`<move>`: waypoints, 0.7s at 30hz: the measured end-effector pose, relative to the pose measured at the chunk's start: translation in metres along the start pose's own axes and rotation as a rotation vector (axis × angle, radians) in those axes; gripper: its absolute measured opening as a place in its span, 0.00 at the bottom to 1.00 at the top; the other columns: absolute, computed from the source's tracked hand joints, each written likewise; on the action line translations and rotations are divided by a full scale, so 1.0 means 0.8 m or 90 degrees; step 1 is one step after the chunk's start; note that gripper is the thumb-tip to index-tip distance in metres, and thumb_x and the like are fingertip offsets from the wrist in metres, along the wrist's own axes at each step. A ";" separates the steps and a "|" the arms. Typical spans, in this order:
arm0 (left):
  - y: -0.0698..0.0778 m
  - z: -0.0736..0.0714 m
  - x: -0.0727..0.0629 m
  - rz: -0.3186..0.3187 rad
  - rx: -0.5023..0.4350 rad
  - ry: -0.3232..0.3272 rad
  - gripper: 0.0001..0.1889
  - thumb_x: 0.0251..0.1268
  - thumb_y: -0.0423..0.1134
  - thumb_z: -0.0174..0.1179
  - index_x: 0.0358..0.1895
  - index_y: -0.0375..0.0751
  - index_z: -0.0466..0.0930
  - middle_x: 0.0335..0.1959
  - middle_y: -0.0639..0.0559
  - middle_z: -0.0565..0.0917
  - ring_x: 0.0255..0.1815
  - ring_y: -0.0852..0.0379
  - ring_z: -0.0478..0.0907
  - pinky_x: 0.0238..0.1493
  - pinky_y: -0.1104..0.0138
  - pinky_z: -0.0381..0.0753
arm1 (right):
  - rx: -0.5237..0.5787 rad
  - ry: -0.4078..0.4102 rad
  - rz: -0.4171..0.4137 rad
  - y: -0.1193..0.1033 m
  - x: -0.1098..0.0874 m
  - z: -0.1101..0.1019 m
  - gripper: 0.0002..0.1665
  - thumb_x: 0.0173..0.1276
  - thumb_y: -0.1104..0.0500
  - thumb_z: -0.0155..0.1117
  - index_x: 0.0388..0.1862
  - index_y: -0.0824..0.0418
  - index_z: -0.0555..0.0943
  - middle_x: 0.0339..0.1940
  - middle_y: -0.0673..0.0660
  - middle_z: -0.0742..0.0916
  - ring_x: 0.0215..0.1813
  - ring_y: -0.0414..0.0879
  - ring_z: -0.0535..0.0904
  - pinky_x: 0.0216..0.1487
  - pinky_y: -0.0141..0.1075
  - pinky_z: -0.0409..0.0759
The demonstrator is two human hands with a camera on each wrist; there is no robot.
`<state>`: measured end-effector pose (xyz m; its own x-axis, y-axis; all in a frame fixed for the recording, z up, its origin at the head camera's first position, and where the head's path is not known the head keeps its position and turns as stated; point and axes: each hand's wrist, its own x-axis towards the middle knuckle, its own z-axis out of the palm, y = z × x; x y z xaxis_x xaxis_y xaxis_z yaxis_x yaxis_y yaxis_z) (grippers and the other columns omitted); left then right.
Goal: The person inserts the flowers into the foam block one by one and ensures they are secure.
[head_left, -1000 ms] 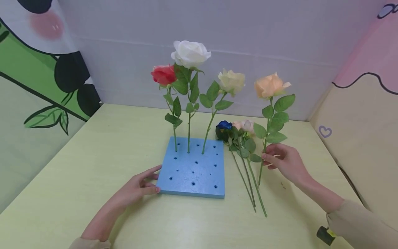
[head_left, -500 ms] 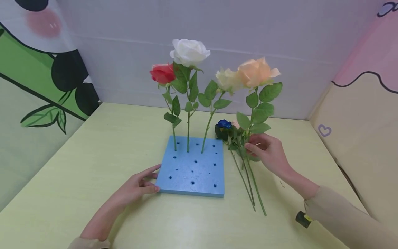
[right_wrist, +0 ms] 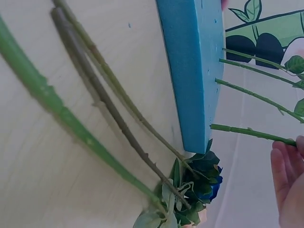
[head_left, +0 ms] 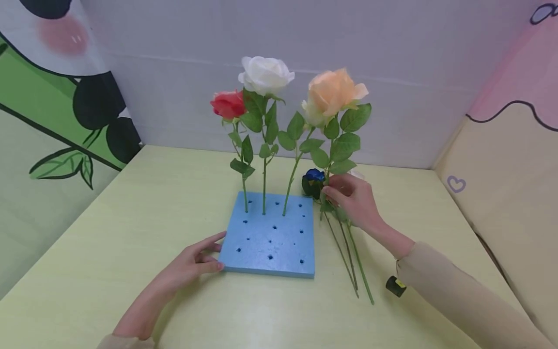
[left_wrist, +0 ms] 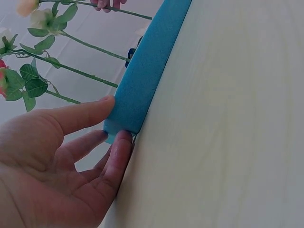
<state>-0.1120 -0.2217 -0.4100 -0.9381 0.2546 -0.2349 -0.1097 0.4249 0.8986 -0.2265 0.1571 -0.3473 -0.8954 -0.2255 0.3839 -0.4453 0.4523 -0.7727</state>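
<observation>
A blue foam board (head_left: 283,247) with several holes lies on the table. Red (head_left: 228,104), white (head_left: 267,75) and cream (head_left: 315,114) roses stand in its back part. My left hand (head_left: 189,264) rests against the board's front left corner, thumb and fingers fairly straight; its thumb (left_wrist: 90,114) touches the board's edge. With thumb and fingertips my right hand (head_left: 355,201) pinches the stem of a peach rose (head_left: 333,94), held upright right of the board. In the right wrist view the stem's lower end (right_wrist: 213,127) appears beside the board; contact cannot be told.
Several loose roses lie right of the board, a blue rose (head_left: 314,177) among them, with bare stems (head_left: 359,266) pointing toward me. Behind the table (head_left: 131,218) hangs a pale cloth wall (head_left: 183,97). A black object (head_left: 395,286) is by the right sleeve.
My right hand has carried the peach rose leftward and up, from beyond the loose roses to near the board's right edge. The peach bloom now overlaps the cream one. My left hand stays put.
</observation>
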 end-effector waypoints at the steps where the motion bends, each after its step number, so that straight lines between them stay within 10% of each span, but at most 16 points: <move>1: 0.000 0.000 0.000 0.001 0.000 0.001 0.39 0.65 0.40 0.65 0.78 0.48 0.57 0.65 0.36 0.72 0.48 0.55 0.81 0.51 0.63 0.72 | 0.006 0.005 -0.007 0.000 0.003 0.002 0.12 0.67 0.59 0.68 0.45 0.65 0.84 0.35 0.63 0.89 0.29 0.43 0.83 0.33 0.28 0.79; 10: 0.002 -0.001 0.000 0.009 0.004 -0.005 0.39 0.65 0.39 0.65 0.77 0.47 0.58 0.64 0.35 0.73 0.47 0.55 0.82 0.54 0.62 0.72 | 0.074 0.002 -0.010 0.000 0.017 0.021 0.13 0.68 0.60 0.67 0.46 0.68 0.83 0.39 0.67 0.89 0.28 0.31 0.83 0.34 0.34 0.83; 18: 0.002 -0.001 0.000 0.011 0.004 -0.002 0.39 0.64 0.39 0.66 0.77 0.46 0.58 0.63 0.35 0.74 0.47 0.54 0.82 0.52 0.63 0.73 | 0.096 -0.010 0.015 0.000 0.023 0.036 0.14 0.68 0.59 0.67 0.48 0.68 0.83 0.41 0.68 0.89 0.38 0.58 0.87 0.34 0.29 0.82; 21: 0.002 -0.001 0.001 0.010 0.008 -0.003 0.39 0.64 0.39 0.66 0.77 0.46 0.58 0.64 0.35 0.74 0.47 0.54 0.82 0.52 0.63 0.73 | 0.099 -0.010 0.025 0.002 0.022 0.037 0.14 0.68 0.59 0.67 0.48 0.68 0.83 0.40 0.68 0.89 0.36 0.52 0.87 0.34 0.30 0.83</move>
<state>-0.1132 -0.2218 -0.4080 -0.9380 0.2659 -0.2222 -0.0903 0.4315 0.8976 -0.2429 0.1279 -0.3568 -0.9111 -0.2252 0.3452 -0.4040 0.3224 -0.8561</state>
